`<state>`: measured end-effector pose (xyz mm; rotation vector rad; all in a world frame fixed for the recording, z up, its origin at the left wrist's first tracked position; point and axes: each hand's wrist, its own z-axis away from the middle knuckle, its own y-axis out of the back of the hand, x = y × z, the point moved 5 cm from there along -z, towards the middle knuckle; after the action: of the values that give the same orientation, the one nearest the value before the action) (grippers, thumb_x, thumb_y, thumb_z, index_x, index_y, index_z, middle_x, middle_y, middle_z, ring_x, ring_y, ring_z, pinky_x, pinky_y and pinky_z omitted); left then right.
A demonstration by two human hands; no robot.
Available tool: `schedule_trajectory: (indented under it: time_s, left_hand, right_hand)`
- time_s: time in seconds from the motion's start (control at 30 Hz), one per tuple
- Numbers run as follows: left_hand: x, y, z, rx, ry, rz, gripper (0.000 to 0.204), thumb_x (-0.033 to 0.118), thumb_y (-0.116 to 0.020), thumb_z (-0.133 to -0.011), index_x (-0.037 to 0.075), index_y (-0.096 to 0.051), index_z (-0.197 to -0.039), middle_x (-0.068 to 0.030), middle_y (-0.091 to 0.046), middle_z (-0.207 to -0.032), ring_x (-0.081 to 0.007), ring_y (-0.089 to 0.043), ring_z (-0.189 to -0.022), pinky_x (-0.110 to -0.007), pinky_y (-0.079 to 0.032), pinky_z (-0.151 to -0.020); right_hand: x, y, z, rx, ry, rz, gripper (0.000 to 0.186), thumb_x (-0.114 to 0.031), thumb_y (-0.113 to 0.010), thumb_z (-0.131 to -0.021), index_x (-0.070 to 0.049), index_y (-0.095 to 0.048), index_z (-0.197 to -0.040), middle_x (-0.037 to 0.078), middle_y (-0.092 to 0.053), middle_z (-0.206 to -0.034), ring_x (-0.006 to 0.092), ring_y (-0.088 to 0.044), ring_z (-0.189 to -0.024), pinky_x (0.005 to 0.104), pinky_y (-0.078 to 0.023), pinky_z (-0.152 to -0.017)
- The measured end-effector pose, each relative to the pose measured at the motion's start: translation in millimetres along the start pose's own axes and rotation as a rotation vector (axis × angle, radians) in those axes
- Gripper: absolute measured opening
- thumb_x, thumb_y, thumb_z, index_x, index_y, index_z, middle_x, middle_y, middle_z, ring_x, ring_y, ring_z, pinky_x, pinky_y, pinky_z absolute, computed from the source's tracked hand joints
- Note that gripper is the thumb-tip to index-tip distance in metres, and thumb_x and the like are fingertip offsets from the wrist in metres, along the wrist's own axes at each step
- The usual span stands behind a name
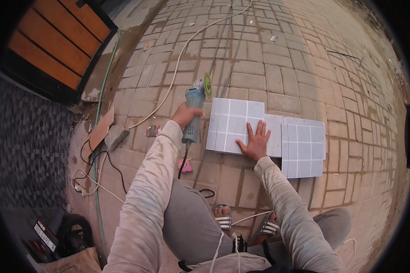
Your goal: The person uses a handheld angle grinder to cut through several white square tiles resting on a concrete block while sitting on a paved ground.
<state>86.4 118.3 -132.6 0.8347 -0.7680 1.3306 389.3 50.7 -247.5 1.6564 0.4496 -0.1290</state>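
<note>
My left hand grips the body of a teal angle grinder, whose green disc is held upright just beyond the upper left corner of a grey tile with a white grid on it. My right hand rests on that tile with its fingers spread. The tile lies on a plain pale slab, which reaches to a second gridded tile at the right. A pink object, possibly a tape measure, lies below the grinder.
Cords and a green hose run over the paving. A brown board, a concrete lump and a small packet lie at left. An orange-slatted gate and part of a vehicle stand at the left edge.
</note>
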Motion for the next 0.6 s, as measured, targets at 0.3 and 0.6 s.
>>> schedule_trajectory:
  time_s: [0.3,0.6]
  left_hand:
    - [-44.0,2.5,-19.2,-0.008,0.202,0.254,0.036,0.017,-0.072,-0.081,0.002,-0.056,-0.11,-0.0135,-0.067,-0.094,-0.0259,-0.072,-0.072,-0.043,-0.062,-0.067]
    - [-24.6,16.3,-32.8,-0.035,0.203,0.353,0.036,0.022,-0.072,-0.082,0.003,-0.063,-0.111,-0.0112,-0.069,-0.094,-0.0251,-0.071,-0.08,-0.045,-0.062,-0.072]
  right_hand:
    - [-87.9,6.7,16.5,-0.15,0.541,-0.071,0.099,-0.07,-0.072,-0.076,-0.009,-0.05,-0.15,0.023,-0.027,-0.167,0.0435,-0.013,-0.157,0.0719,-0.007,-0.121]
    - [-132.2,-49.5,-25.5,-0.373,0.79,-0.009,0.063,-0.06,-0.062,-0.09,-0.007,-0.066,-0.125,0.012,-0.057,-0.143,0.0293,-0.027,-0.155,0.0642,-0.012,-0.125]
